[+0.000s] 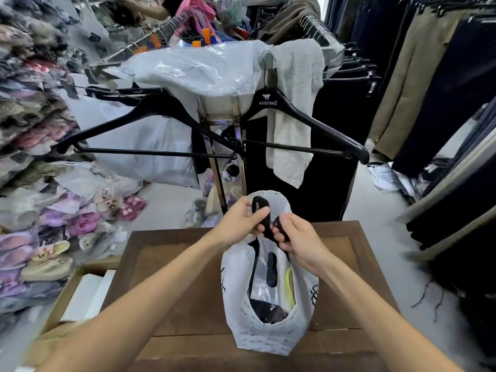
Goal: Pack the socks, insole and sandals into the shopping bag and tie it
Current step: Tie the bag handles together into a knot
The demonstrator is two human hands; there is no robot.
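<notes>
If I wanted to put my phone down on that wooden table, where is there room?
The table is bare left of the shopping bag, under the left forearm, and a narrower strip lies along its right edge. The middle is crowded: both hands grip the black handles there.

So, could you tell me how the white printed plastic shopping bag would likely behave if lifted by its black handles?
The white printed plastic shopping bag looks thin and creased, so it would probably sag around its contents. Both hands, left and right, pinch its soft black handles, which bend freely and are likely floppy. It bulges low, so it probably hangs bottom-heavy.
</notes>
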